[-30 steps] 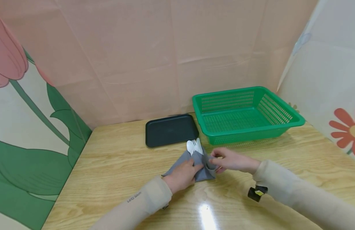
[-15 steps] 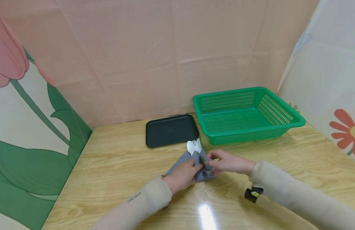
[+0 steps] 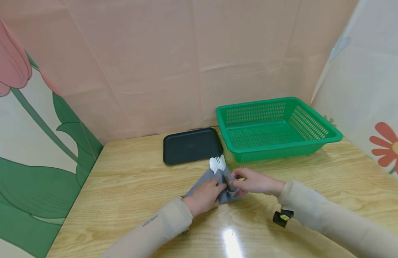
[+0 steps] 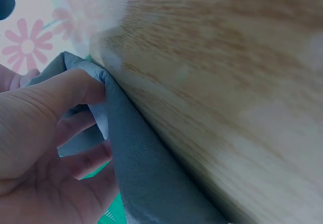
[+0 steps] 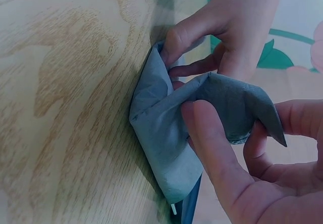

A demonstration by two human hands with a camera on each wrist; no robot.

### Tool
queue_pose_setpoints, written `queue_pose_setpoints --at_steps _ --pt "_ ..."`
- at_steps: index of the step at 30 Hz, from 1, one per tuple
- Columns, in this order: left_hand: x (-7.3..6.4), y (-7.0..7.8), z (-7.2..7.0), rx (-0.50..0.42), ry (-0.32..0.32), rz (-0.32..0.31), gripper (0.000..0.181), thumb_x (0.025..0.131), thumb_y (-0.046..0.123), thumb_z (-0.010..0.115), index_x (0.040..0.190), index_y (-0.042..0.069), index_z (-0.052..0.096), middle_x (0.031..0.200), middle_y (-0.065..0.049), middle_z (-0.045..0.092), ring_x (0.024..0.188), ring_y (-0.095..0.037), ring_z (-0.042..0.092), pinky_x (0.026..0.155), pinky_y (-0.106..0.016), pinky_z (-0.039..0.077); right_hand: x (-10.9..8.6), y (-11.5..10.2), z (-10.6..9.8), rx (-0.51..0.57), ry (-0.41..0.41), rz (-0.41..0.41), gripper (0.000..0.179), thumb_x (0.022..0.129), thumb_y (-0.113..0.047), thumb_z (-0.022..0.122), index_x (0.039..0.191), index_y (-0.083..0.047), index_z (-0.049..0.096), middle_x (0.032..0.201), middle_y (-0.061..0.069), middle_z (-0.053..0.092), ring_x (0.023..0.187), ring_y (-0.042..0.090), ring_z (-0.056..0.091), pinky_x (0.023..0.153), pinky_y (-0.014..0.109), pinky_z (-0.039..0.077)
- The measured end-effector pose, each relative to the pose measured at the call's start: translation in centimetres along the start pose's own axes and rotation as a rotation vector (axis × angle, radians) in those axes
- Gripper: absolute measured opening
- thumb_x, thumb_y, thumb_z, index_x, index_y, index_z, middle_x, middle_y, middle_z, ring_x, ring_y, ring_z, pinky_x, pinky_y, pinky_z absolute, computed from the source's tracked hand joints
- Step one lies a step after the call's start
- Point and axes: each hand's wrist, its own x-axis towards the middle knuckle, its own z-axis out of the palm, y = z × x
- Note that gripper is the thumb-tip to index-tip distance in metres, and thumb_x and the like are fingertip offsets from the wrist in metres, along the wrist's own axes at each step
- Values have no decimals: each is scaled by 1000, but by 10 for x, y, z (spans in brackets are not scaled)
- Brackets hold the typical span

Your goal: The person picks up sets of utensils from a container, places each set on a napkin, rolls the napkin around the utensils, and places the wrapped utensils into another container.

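Observation:
A grey napkin (image 3: 202, 180) lies partly folded on the table. Out of its far end stick a white spoon (image 3: 213, 164), a fork (image 3: 217, 161) and a knife (image 3: 223, 162), their lower parts hidden under the cloth. My left hand (image 3: 206, 194) holds the folded layer down, thumb and fingertips on the cloth; in the left wrist view the thumb presses at the napkin's edge (image 4: 151, 168). Just right of it, my right hand (image 3: 257, 182) pinches the napkin's right corner. In the right wrist view this flap (image 5: 237, 100) stands raised and bent between thumb and fingers.
A black tray (image 3: 192, 146) lies behind the napkin, close to the cutlery tips. To its right stands a green slotted basket (image 3: 282, 146) near the back wall. A black device (image 3: 282, 217) hangs under the right sleeve.
My right hand has moved slightly left, drawing the napkin's right flap inward towards my left hand. The left hand, cutlery, tray and basket have stayed put.

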Motion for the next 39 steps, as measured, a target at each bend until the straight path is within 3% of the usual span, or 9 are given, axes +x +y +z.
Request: queue_pose_setpoints --at_steps 9,17,22,29,35,39 --pt "0 0 0 -32 -12 -20 49 86 24 67 131 14 51 106 -2 57 88 -14 56 73 -22 46 1 2 0 1 2 2 17 94 -14 49 94 4 49 103 19 54 79 21 66 73 41 56" --pt "-1 -8 6 -234 64 -22 53 81 16 70 124 3 42 113 -7 59 101 -17 59 88 -26 47 1 3 4 -29 26 -8 15 92 -12 51 92 2 48 100 16 54 76 16 62 70 37 57" --pt "-2 -9 6 -323 95 -70 43 79 15 72 111 5 46 103 -7 61 95 -16 58 82 -25 48 3 3 9 -51 62 6 13 92 -12 52 90 0 48 104 18 54 75 15 61 68 34 57" --pt "-4 -7 6 -278 132 -82 28 74 14 74 94 5 56 85 -1 54 79 -10 49 71 -20 44 6 2 17 -111 118 -24 12 90 -10 54 87 -1 48 99 16 57 70 14 62 62 31 56" --pt "-4 -8 5 -283 106 -106 24 74 15 73 88 5 58 85 -1 51 74 -9 46 67 -20 42 7 2 21 -184 121 -89 17 92 -17 56 86 -2 51 80 8 58 63 11 55 53 24 46" --pt "-4 -11 5 -339 78 -115 27 75 17 74 91 2 59 88 -3 52 75 -9 47 68 -20 43 7 3 20 -193 97 -111 25 94 -25 55 86 -2 53 84 12 61 67 13 61 56 24 49"
